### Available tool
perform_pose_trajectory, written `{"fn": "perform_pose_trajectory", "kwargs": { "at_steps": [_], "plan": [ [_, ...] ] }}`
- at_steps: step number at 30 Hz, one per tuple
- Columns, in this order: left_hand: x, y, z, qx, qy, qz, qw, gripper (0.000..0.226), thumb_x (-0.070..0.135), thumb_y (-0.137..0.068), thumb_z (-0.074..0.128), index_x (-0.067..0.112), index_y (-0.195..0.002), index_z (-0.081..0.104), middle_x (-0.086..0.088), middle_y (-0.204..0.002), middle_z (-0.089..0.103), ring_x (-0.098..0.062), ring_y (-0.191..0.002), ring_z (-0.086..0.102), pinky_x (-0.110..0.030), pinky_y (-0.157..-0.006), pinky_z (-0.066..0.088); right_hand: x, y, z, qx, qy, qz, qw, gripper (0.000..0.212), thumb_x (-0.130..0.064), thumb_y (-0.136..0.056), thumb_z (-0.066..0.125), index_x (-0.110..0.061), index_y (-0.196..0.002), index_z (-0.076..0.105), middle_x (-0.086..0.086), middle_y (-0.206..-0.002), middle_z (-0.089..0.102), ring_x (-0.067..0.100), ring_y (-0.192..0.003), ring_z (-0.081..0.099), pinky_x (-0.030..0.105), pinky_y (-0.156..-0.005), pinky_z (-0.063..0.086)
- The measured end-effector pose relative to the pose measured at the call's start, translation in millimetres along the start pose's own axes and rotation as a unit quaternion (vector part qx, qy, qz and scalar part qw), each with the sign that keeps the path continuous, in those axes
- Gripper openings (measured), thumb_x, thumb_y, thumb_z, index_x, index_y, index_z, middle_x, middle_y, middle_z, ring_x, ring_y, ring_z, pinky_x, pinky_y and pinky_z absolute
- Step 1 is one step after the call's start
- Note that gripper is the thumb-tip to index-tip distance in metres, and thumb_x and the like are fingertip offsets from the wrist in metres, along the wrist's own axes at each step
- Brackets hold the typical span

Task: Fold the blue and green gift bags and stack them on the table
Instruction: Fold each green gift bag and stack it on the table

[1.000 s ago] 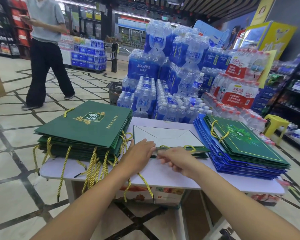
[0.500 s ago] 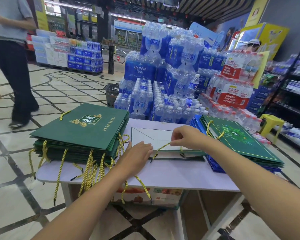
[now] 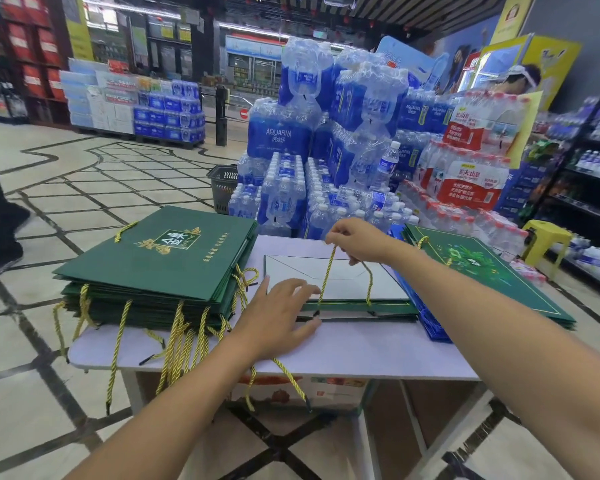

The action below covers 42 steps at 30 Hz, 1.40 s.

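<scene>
A green gift bag (image 3: pixel 361 308) lies flattened on the white table (image 3: pixel 361 351), in the gap between the two piles, with its pale folded base panel turned upward. The left hand (image 3: pixel 278 317) rests on the bag's near left corner with fingers straight and spread, apparently pinning the bag so that it neither slides nor springs open. The right hand (image 3: pixel 357 240) is raised above the far edge, thumb and fingertips pinching the top of the gold cord handle (image 3: pixel 326 275), whose two strands run taut down to the bag's near rim; holding the loop up probably keeps it clear so it can be laid flat over the panel. A second handle may be trapped underneath, though the view does not settle that. To the left sits a thick stack of green bags (image 3: pixel 160 258), its cords (image 3: pixel 174 341) dangling over the table edge. To the right a stack of blue bags (image 3: pixel 426 320) carries one green bag with a leaf print (image 3: pixel 482 268) on top, likely where this bag goes next. A printed carton (image 3: pixel 309 393) sits beneath the table. The room is a shop: shrink-wrapped water bottle packs (image 3: pixel 284 133) rise just behind the table, a dark shopping basket (image 3: pixel 224 188) stands on the tiled floor (image 3: pixel 84 188), and a yellow stool (image 3: pixel 548 237) sits by the shelving on the right.
</scene>
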State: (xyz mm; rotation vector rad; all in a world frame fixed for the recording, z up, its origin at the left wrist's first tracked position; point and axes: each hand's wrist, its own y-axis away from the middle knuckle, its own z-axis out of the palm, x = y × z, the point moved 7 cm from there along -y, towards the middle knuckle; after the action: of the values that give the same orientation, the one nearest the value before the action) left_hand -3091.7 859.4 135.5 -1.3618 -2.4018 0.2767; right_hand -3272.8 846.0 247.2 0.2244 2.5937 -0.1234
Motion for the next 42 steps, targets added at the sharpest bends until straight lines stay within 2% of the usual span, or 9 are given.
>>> {"fn": "perform_pose_trajectory", "kwargs": {
  "at_steps": [4,7,11,18,24,33,37,39,42],
  "plan": [
    [4,-1,5,-0.049,-0.035,0.026,0.998,0.067,0.068,-0.102,0.033,0.053,-0.158,0.001,0.002,-0.173,0.003,-0.023,-0.159,0.007,-0.054,-0.128,0.004,10,-16,15,0.035,0.073,-0.012,0.997,0.041,-0.044,-0.106,0.046,-0.021,-0.083,0.071,-0.007,-0.073,0.062,0.015,-0.064,0.056,0.031,-0.06,0.04],
    [1,-2,15,-0.109,-0.051,0.025,0.992,0.062,0.074,-0.1,0.021,0.061,-0.155,-0.003,0.001,-0.173,-0.006,-0.024,-0.16,-0.006,-0.052,-0.128,-0.003,22,-26,32,0.05,0.176,-0.007,0.983,0.056,-0.049,-0.104,0.043,-0.019,-0.058,0.05,-0.004,-0.059,0.055,0.02,-0.056,0.051,0.033,-0.055,0.037],
    [0,-5,20,-0.139,-0.044,0.021,0.989,0.057,0.074,-0.1,0.018,0.064,-0.154,0.003,0.002,-0.173,0.001,-0.022,-0.159,-0.006,-0.05,-0.128,-0.005,36,-38,48,0.076,0.272,0.002,0.959,0.062,-0.054,-0.104,0.035,-0.018,-0.055,0.046,0.0,-0.059,0.051,0.024,-0.059,0.052,0.034,-0.058,0.039],
    [-4,-8,18,-0.1,-0.011,0.006,0.995,0.047,0.047,-0.111,0.021,0.056,-0.157,0.019,0.005,-0.169,0.025,-0.022,-0.158,0.014,-0.049,-0.127,0.009,52,-57,67,0.078,0.271,0.022,0.959,0.058,-0.054,-0.104,0.032,-0.021,-0.058,0.046,0.0,-0.07,0.055,0.027,-0.075,0.056,0.037,-0.07,0.046],
    [-9,-11,9,0.002,-0.012,-0.006,1.0,0.038,0.049,-0.1,0.036,0.048,-0.133,0.053,0.015,-0.136,0.057,-0.014,-0.128,0.051,-0.043,-0.105,0.038,36,-61,64,0.103,0.178,-0.002,0.979,0.059,-0.049,-0.103,0.039,-0.017,-0.054,0.038,-0.001,-0.052,0.041,0.022,-0.051,0.043,0.032,-0.053,0.033],
    [-10,-13,3,0.071,-0.057,-0.026,0.996,0.022,0.032,-0.089,0.066,0.027,-0.109,0.059,0.004,-0.117,0.066,-0.028,-0.099,0.062,-0.042,-0.084,0.043,1,-56,45,0.13,0.049,-0.042,0.989,0.063,-0.05,-0.104,0.044,-0.017,-0.051,0.037,0.003,-0.052,0.044,0.019,-0.05,0.042,0.032,-0.053,0.035],
    [-9,-12,13,0.006,-0.047,0.0,0.999,0.037,0.043,-0.101,0.046,0.048,-0.139,0.048,0.007,-0.146,0.053,-0.026,-0.135,0.049,-0.051,-0.108,0.038,4,-57,50,0.121,0.073,-0.058,0.988,0.059,-0.047,-0.104,0.044,-0.018,-0.054,0.037,0.001,-0.051,0.042,0.02,-0.051,0.042,0.033,-0.052,0.033],
    [-7,-10,17,-0.058,-0.047,0.003,0.997,0.045,0.058,-0.106,0.031,0.058,-0.151,0.031,0.007,-0.165,0.032,-0.027,-0.153,0.023,-0.055,-0.124,0.017,16,-60,56,0.113,0.106,-0.045,0.987,0.056,-0.045,-0.103,0.044,-0.018,-0.054,0.036,-0.001,-0.05,0.038,0.02,-0.05,0.04,0.033,-0.051,0.03],
    [-6,-10,21,-0.122,-0.051,-0.01,0.991,0.049,0.065,-0.105,0.021,0.06,-0.154,0.024,0.007,-0.172,0.012,-0.028,-0.159,0.004,-0.053,-0.127,0.0,36,-65,63,0.111,0.16,-0.017,0.981,0.054,-0.045,-0.102,0.041,-0.017,-0.056,0.04,0.001,-0.054,0.046,0.025,-0.058,0.048,0.034,-0.052,0.03]
  ]
}}
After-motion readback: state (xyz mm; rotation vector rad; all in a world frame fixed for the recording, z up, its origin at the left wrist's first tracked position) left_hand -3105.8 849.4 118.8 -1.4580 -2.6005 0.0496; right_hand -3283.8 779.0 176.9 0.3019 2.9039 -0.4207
